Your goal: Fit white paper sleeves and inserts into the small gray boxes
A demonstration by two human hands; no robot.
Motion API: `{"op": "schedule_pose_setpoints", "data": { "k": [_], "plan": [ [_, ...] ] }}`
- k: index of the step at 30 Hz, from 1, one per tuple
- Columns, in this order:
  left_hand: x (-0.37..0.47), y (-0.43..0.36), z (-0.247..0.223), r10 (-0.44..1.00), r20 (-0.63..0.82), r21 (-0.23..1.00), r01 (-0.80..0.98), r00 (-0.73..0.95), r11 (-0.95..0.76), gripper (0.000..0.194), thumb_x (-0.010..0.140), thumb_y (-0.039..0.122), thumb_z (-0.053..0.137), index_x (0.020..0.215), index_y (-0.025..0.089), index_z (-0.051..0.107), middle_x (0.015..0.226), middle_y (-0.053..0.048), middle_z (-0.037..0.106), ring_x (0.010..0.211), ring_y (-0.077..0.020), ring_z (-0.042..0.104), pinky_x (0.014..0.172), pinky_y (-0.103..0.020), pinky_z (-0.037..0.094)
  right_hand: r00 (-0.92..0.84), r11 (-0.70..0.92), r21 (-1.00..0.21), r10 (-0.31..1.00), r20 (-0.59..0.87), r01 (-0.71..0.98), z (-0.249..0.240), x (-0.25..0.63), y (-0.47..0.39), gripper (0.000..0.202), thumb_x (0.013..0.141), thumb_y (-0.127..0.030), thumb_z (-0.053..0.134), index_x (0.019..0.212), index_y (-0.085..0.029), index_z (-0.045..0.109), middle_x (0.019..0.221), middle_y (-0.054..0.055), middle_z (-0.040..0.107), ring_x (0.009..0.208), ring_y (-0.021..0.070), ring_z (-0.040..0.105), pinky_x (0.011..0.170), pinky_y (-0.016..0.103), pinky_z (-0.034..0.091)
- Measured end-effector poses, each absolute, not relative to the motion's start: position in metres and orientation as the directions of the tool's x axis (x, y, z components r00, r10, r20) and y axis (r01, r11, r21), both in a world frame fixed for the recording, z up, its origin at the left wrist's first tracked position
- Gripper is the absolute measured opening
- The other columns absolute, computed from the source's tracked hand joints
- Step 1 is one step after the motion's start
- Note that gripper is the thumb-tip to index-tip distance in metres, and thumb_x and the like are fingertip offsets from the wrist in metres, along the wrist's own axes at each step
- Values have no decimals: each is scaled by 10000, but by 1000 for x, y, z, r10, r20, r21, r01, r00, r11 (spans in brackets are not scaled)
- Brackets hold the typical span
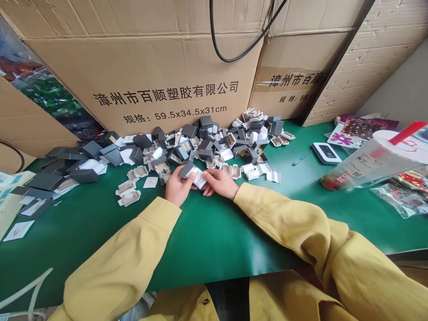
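Between both hands, above the green table (200, 240), is a small dark grey box (195, 175) with a white insert showing inside. My left hand (178, 185) is wrapped round its left side, thumb on the white part. The fingers of my right hand (220, 182) pinch the right side of the same box. Just behind the hands spreads a heap of dark boxes (205, 145) and crumpled white paper inserts (129, 191). A flat white card (150, 182) lies left of my left hand.
Large cardboard cartons (167, 67) stand along the back, with a black cable (230, 59) hanging before them. More dark boxes (45, 182) are piled at left. On the right are a plastic cup (364, 160), a small white device (326, 153) and plastic packets (406, 196).
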State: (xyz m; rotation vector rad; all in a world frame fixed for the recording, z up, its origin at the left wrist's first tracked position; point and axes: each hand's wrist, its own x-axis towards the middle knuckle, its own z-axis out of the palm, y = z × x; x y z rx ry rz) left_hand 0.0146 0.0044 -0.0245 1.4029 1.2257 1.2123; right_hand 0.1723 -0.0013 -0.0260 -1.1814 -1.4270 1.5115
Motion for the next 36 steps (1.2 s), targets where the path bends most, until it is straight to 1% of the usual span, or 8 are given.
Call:
{"op": "schedule_pose_setpoints", "data": {
  "k": [4, 7, 11, 15, 22, 26, 31, 36],
  "plan": [
    [15, 5, -27, 990, 102, 976, 183, 94, -118, 419, 709, 466, 619, 956, 129, 577, 749, -57, 640, 622, -172, 617, 462, -241, 514, -258, -95, -989, 959, -121, 110, -22, 174, -2, 311, 862, -487, 462, 865, -178, 495, 507, -31, 591, 414, 109, 591, 342, 176, 462],
    [13, 5, -30, 979, 121, 958, 241, 164, -158, 432, 733, 480, 588, 972, 119, 587, 747, -68, 654, 644, -185, 625, 524, -264, 521, -261, -75, -986, 959, -112, 149, -21, 175, -2, 319, 796, -455, 583, 958, -199, 482, 531, -56, 578, 372, 97, 554, 285, 161, 396],
    [11, 6, -36, 962, 199, 908, 334, 186, -253, 406, 762, 464, 566, 981, 123, 595, 802, -75, 666, 713, -191, 636, 636, -279, 520, -269, -6, -975, 961, -67, 220, -25, 176, -1, 267, 805, -404, 581, 958, -205, 491, 511, -73, 533, 342, 81, 509, 283, 165, 370],
    [13, 7, -38, 970, 193, 938, 261, 150, -228, 430, 749, 452, 589, 1022, 121, 573, 892, -100, 671, 793, -207, 648, 696, -296, 525, -240, 31, -968, 970, -30, 249, -29, 175, 1, 242, 809, -401, 571, 935, -206, 502, 526, -70, 530, 344, 71, 498, 289, 160, 362],
    [14, 5, -29, 969, 45, 991, 111, 243, -74, 462, 687, 437, 655, 1006, 130, 526, 890, -99, 661, 800, -229, 649, 655, -329, 543, -227, -68, -995, 970, -84, 78, -24, 176, 1, 268, 859, -443, 453, 836, -181, 507, 563, -34, 559, 404, 96, 541, 327, 196, 432],
    [12, 6, -32, 965, 108, 970, 186, 237, -155, 415, 722, 428, 622, 1002, 134, 535, 880, -82, 652, 793, -207, 638, 703, -323, 526, -299, 3, -987, 953, -46, 161, -23, 178, -2, 236, 787, -390, 579, 894, -193, 506, 577, -66, 530, 379, 69, 508, 329, 176, 404],
    [12, 5, -33, 951, 170, 924, 293, 259, -245, 413, 759, 446, 559, 1033, 136, 548, 890, -82, 655, 793, -203, 636, 724, -313, 512, -299, 113, -935, 954, 8, 335, -24, 180, -5, 156, 801, -322, 558, 837, -194, 476, 520, -90, 483, 327, 47, 466, 353, 163, 368],
    [10, 3, -22, 942, 201, 833, 460, 268, -309, 386, 755, 453, 550, 996, 154, 592, 810, -59, 666, 691, -183, 630, 647, -272, 500, -329, -35, -945, 933, -148, 327, -20, 181, -4, 170, 799, -315, 563, 819, -202, 438, 525, -93, 482, 309, 57, 459, 277, 154, 303]
  ]
}}
